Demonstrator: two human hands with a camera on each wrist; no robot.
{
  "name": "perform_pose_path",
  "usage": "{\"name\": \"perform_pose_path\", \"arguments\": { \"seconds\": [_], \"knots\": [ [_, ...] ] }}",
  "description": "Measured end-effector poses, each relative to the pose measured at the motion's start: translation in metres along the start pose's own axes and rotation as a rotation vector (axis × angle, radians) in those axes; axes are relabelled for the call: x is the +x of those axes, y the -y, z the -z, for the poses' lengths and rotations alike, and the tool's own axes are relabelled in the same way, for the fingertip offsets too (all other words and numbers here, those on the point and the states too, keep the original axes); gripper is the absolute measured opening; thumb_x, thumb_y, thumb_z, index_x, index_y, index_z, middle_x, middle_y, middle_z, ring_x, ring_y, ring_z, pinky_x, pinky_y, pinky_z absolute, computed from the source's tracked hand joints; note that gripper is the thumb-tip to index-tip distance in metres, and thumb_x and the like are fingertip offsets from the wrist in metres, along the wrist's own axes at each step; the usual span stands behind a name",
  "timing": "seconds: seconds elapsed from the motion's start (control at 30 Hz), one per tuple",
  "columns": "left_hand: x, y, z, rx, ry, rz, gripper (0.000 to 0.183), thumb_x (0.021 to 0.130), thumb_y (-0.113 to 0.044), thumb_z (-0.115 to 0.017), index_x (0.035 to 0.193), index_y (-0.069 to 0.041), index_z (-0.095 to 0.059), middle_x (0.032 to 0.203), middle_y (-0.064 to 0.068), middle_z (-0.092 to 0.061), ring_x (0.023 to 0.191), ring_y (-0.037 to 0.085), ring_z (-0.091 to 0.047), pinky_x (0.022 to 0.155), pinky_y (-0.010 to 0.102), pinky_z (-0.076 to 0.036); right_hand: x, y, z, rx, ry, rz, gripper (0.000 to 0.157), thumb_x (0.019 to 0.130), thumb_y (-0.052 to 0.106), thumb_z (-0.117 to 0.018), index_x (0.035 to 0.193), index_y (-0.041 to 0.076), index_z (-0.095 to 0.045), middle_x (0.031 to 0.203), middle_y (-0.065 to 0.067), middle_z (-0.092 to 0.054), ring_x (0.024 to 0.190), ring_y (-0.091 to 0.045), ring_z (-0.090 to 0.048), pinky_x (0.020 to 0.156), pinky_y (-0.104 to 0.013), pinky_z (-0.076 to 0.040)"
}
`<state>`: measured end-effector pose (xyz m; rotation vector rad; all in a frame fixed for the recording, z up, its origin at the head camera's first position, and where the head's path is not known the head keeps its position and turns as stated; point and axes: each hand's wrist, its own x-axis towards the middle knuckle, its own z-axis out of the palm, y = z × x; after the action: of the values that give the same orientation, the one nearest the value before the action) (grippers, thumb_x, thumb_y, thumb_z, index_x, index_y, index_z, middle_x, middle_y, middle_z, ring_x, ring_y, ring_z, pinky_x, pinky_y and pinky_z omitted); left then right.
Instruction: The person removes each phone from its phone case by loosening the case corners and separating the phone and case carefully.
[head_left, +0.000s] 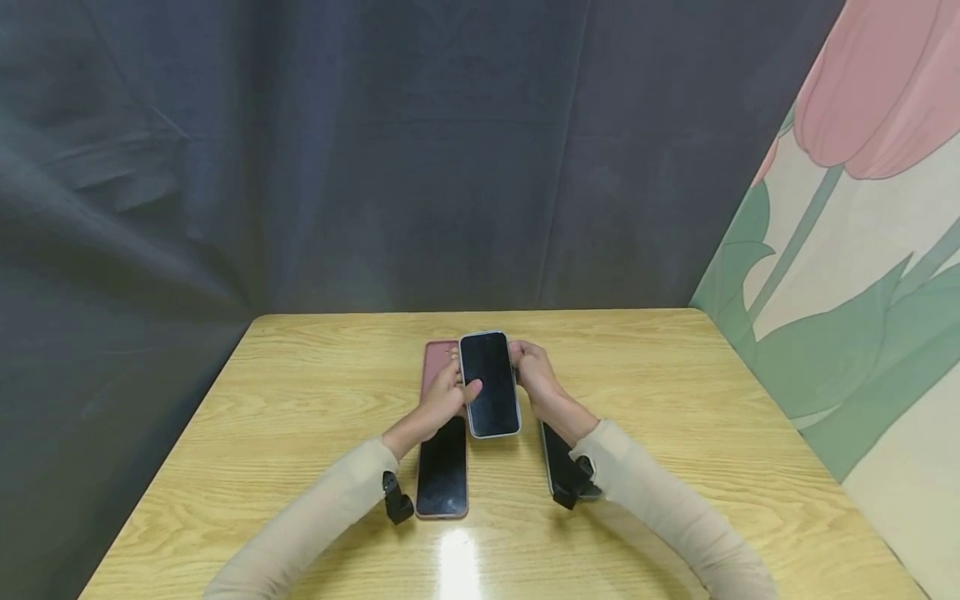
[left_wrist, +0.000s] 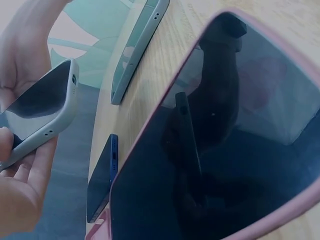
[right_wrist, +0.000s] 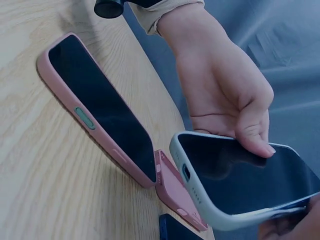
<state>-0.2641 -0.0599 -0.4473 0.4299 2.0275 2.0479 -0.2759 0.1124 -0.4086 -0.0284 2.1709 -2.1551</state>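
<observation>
Both hands hold a smartphone (head_left: 489,392) in a pale case above the table, its dark screen facing up. My left hand (head_left: 442,400) grips its left edge, thumb over the screen and fingers beneath. At the upper right edge, the fingers of my right hand (head_left: 538,375) pinch the phone and case; the right wrist view shows a dark strip along the case rim (right_wrist: 235,220) there. Below the left hand lies a phone in a pink case (head_left: 442,475), screen up. Beyond it is a bare pink case (head_left: 438,358), partly covered by the left hand.
Under my right wrist lies another phone in a pale case (head_left: 558,462), partly hidden by the arm. A dark blue phone (left_wrist: 102,180) lies near the bare pink case. A dark curtain (head_left: 450,167) hangs behind the wooden table (head_left: 315,375); a tulip-patterned wall (head_left: 862,292) stands right.
</observation>
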Motion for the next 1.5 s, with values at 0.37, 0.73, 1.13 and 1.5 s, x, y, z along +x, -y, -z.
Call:
{"name": "perform_pose_path", "arguments": {
  "seconds": [0.37, 0.73, 1.13, 1.5],
  "knots": [
    [0.001, 0.001, 0.004, -0.029, -0.042, 0.006, 0.036, 0.102, -0.008, -0.052, 0.134, 0.005, -0.043, 0.112, 0.029, -0.064, 0.082, 0.028, -0.07, 0.066, 0.043, -0.06, 0.001, 0.0, 0.003, -0.019, 0.075, -0.029, 0.038, 0.106, 0.013, -0.033, 0.123, -0.011, -0.059, 0.096, -0.009, -0.065, 0.079, -0.015, -0.063, 0.079, -0.031, -0.054],
    [0.002, 0.0, 0.006, -0.017, -0.089, -0.022, 0.035, 0.102, -0.006, -0.052, 0.134, 0.005, -0.043, 0.109, 0.029, -0.065, 0.085, 0.033, -0.07, 0.067, 0.045, -0.06, -0.001, -0.009, 0.011, -0.117, 0.111, -0.011, 0.035, 0.107, 0.015, -0.039, 0.119, -0.01, -0.061, 0.091, -0.009, -0.066, 0.075, -0.014, -0.066, 0.081, -0.039, -0.056],
    [0.004, -0.003, 0.008, -0.032, -0.142, -0.059, 0.034, 0.1, -0.007, -0.056, 0.13, 0.006, -0.047, 0.11, 0.028, -0.065, 0.087, 0.026, -0.07, 0.071, 0.042, -0.06, -0.006, -0.021, 0.017, -0.183, 0.144, 0.001, 0.036, 0.106, 0.018, -0.046, 0.123, -0.012, -0.059, 0.093, -0.009, -0.066, 0.079, -0.014, -0.063, 0.075, -0.03, -0.055],
    [0.004, -0.008, 0.007, -0.018, -0.139, -0.058, 0.037, 0.099, -0.003, -0.057, 0.129, 0.012, -0.042, 0.11, 0.032, -0.063, 0.083, 0.028, -0.071, 0.071, 0.044, -0.06, -0.01, -0.023, 0.018, -0.215, 0.177, -0.016, 0.033, 0.107, 0.011, -0.042, 0.12, -0.011, -0.061, 0.096, -0.016, -0.065, 0.08, -0.017, -0.061, 0.074, -0.032, -0.054]
  ]
}}
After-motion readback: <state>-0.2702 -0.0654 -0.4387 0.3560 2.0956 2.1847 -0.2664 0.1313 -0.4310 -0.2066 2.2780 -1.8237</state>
